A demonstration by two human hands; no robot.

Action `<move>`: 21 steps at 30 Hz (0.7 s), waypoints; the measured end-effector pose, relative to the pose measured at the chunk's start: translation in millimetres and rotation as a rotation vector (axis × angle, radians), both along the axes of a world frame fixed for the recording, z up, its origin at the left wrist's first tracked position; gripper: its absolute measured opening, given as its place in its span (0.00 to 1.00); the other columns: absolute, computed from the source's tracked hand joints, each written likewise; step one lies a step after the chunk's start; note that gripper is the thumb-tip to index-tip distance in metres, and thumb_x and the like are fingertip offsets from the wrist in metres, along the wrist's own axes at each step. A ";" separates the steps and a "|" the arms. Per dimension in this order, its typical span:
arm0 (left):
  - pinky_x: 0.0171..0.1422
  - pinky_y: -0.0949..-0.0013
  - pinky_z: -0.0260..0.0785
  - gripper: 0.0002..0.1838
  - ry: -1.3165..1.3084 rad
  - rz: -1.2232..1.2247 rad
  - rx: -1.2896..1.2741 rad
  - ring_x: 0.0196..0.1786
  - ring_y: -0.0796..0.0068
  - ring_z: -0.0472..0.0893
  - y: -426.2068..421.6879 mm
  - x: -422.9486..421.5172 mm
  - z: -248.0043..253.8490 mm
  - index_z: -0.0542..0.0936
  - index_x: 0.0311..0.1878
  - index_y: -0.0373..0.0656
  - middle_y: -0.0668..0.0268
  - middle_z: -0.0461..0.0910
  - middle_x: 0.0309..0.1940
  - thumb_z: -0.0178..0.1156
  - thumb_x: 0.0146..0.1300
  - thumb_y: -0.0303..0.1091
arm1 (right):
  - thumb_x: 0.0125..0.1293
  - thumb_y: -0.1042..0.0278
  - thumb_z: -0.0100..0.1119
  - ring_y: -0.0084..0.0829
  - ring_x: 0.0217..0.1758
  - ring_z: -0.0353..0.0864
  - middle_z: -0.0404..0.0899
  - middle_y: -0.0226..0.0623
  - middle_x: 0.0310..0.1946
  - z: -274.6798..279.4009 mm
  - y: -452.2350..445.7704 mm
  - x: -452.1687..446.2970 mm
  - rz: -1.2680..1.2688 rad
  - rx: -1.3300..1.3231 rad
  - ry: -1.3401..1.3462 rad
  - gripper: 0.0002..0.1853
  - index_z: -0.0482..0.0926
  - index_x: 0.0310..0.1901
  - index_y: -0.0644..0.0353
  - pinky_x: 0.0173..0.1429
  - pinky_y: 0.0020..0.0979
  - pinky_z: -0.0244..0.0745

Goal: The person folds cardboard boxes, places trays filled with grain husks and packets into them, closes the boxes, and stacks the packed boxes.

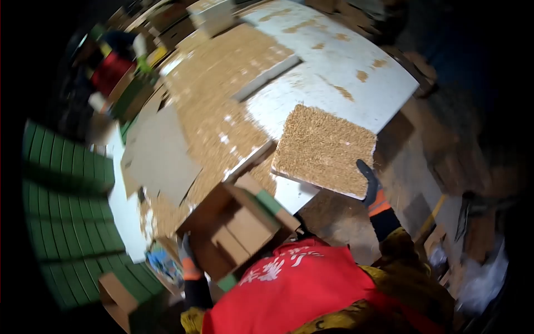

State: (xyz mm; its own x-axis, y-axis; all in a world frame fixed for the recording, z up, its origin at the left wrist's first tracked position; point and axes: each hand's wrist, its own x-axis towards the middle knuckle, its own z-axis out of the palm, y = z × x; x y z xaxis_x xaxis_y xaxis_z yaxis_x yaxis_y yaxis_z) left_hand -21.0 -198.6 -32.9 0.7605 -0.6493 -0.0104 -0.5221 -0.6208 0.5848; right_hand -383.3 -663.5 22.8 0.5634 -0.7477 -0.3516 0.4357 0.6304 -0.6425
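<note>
My right hand point(369, 181), in a dark glove with an orange cuff, grips the right edge of a flat slab point(325, 146). Tan, grain-like bits cover its top, and its side edge is white. The slab is at the near edge of the white table, tilted a little. My left hand point(187, 257), gloved alike, holds the left wall of an open cardboard box point(207, 225) against my front. Inside the box, brown cardboard surfaces show; a green band runs along its flap. The fingers of my left hand are partly hidden by the box wall.
The white table point(384, 92) carries a wide layer of tan bits point(208, 83), white-edged strips and a grey cardboard sheet point(158, 150). Green boxes point(69, 222) are stacked at left. Another person point(111, 69) works with a box at upper left. Plastic wrap point(483, 281) lies lower right.
</note>
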 end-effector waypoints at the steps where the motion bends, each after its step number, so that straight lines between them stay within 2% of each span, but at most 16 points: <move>1: 0.69 0.63 0.59 0.22 -0.025 -0.057 -0.045 0.64 0.60 0.67 6.3 5.0 -3.0 0.64 0.65 0.37 0.53 0.66 0.62 0.43 0.68 0.27 | 0.65 0.69 0.56 0.36 0.56 0.76 0.73 0.41 0.56 18.3 20.4 13.1 0.077 -0.016 -0.021 0.25 0.65 0.63 0.62 0.58 0.36 0.76; 2: 0.71 0.62 0.57 0.25 -0.050 -0.108 -0.089 0.65 0.55 0.65 14.3 8.5 -7.0 0.62 0.66 0.37 0.49 0.64 0.63 0.46 0.65 0.24 | 0.65 0.70 0.55 0.34 0.56 0.76 0.73 0.41 0.56 32.9 42.2 26.4 0.105 -0.132 0.029 0.27 0.63 0.65 0.62 0.59 0.35 0.74; 3: 0.70 0.61 0.56 0.25 -0.146 -0.052 -0.094 0.67 0.52 0.62 17.8 8.0 -20.3 0.62 0.67 0.36 0.49 0.61 0.66 0.45 0.66 0.25 | 0.64 0.71 0.55 0.34 0.57 0.75 0.73 0.41 0.57 36.0 62.3 38.5 0.141 -0.251 0.100 0.29 0.61 0.66 0.62 0.60 0.34 0.73; 4: 0.71 0.60 0.54 0.25 -0.287 -0.087 -0.094 0.69 0.52 0.60 19.7 6.5 -17.1 0.61 0.67 0.36 0.48 0.59 0.67 0.44 0.65 0.24 | 0.63 0.71 0.56 0.33 0.57 0.75 0.72 0.40 0.57 38.3 82.5 51.3 0.168 -0.373 0.166 0.31 0.58 0.68 0.62 0.60 0.33 0.73; 5: 0.72 0.61 0.53 0.27 -0.180 -0.014 -0.218 0.70 0.53 0.59 22.7 12.7 -32.3 0.59 0.68 0.36 0.48 0.59 0.67 0.46 0.65 0.23 | 0.62 0.72 0.56 0.32 0.57 0.74 0.72 0.40 0.57 61.4 112.7 68.3 0.238 -0.551 0.296 0.35 0.54 0.70 0.62 0.60 0.31 0.71; 6: 0.72 0.63 0.53 0.26 -0.163 -0.006 -0.234 0.69 0.56 0.60 -7.7 -14.8 9.7 0.59 0.68 0.36 0.50 0.59 0.68 0.46 0.67 0.26 | 0.61 0.72 0.58 0.30 0.56 0.74 0.71 0.40 0.57 112.2 95.4 73.0 0.347 -0.539 0.288 0.37 0.53 0.70 0.63 0.60 0.30 0.71; 7: 0.72 0.65 0.53 0.26 -0.151 -0.019 -0.297 0.69 0.59 0.61 -15.6 -20.3 24.8 0.59 0.69 0.36 0.52 0.60 0.68 0.46 0.68 0.29 | 0.61 0.73 0.58 0.29 0.56 0.74 0.71 0.40 0.57 121.2 101.5 88.3 0.422 -0.597 0.339 0.37 0.52 0.70 0.63 0.59 0.30 0.71; 13: 0.73 0.72 0.51 0.26 1.050 0.432 -0.973 0.69 0.71 0.61 -64.5 -53.6 94.9 0.58 0.70 0.36 0.59 0.62 0.68 0.40 0.74 0.40 | 0.58 0.68 0.64 0.28 0.58 0.71 0.68 0.41 0.60 148.3 125.3 138.4 0.719 -0.693 0.440 0.42 0.52 0.70 0.64 0.59 0.29 0.70; 15: 0.73 0.72 0.49 0.29 1.160 0.543 -1.110 0.70 0.71 0.60 -88.7 -76.2 119.3 0.58 0.70 0.35 0.60 0.60 0.69 0.38 0.74 0.46 | 0.57 0.66 0.66 0.28 0.60 0.69 0.68 0.41 0.60 148.7 116.2 148.6 0.796 -0.728 0.367 0.41 0.54 0.69 0.64 0.60 0.30 0.70; 16: 0.74 0.72 0.48 0.31 1.094 0.571 -1.122 0.70 0.70 0.59 -100.5 -82.9 130.4 0.57 0.69 0.34 0.59 0.59 0.69 0.37 0.74 0.50 | 0.58 0.67 0.66 0.29 0.58 0.72 0.69 0.41 0.58 149.7 112.1 153.0 0.835 -0.701 0.362 0.40 0.55 0.68 0.64 0.59 0.30 0.71; 17: 0.73 0.72 0.49 0.31 0.833 0.551 -0.960 0.70 0.70 0.60 -100.9 -80.7 106.9 0.58 0.69 0.34 0.59 0.60 0.69 0.38 0.74 0.50 | 0.58 0.67 0.66 0.29 0.57 0.73 0.70 0.41 0.58 148.0 108.4 158.0 0.864 -0.670 0.370 0.39 0.56 0.68 0.64 0.59 0.31 0.71; 18: 0.73 0.72 0.50 0.31 0.609 0.495 -0.811 0.69 0.70 0.61 -80.5 -62.7 58.5 0.59 0.69 0.34 0.59 0.62 0.68 0.38 0.74 0.50 | 0.59 0.68 0.65 0.30 0.56 0.74 0.70 0.41 0.58 132.9 128.8 173.2 0.861 -0.670 0.409 0.38 0.56 0.68 0.63 0.59 0.31 0.72; 19: 0.71 0.72 0.51 0.31 0.824 0.592 -0.881 0.69 0.71 0.61 -74.0 -54.4 50.7 0.60 0.69 0.35 0.59 0.63 0.67 0.39 0.74 0.51 | 0.59 0.69 0.65 0.29 0.54 0.75 0.71 0.41 0.57 117.7 127.4 182.3 0.924 -0.645 0.375 0.38 0.56 0.68 0.63 0.58 0.30 0.72; 20: 0.70 0.72 0.54 0.32 0.720 0.570 -0.976 0.68 0.69 0.63 -62.2 -52.5 43.8 0.62 0.68 0.35 0.57 0.65 0.66 0.41 0.72 0.52 | 0.59 0.70 0.65 0.30 0.54 0.75 0.71 0.39 0.58 118.4 149.0 190.2 0.930 -0.639 0.372 0.38 0.56 0.68 0.63 0.58 0.31 0.72; 21: 0.69 0.70 0.56 0.31 0.625 0.536 -0.906 0.65 0.69 0.66 -53.1 -46.7 34.6 0.64 0.67 0.35 0.56 0.66 0.65 0.42 0.72 0.52 | 0.59 0.65 0.65 0.32 0.54 0.76 0.73 0.41 0.56 112.2 149.3 196.6 0.949 -0.877 0.404 0.37 0.57 0.67 0.64 0.58 0.32 0.72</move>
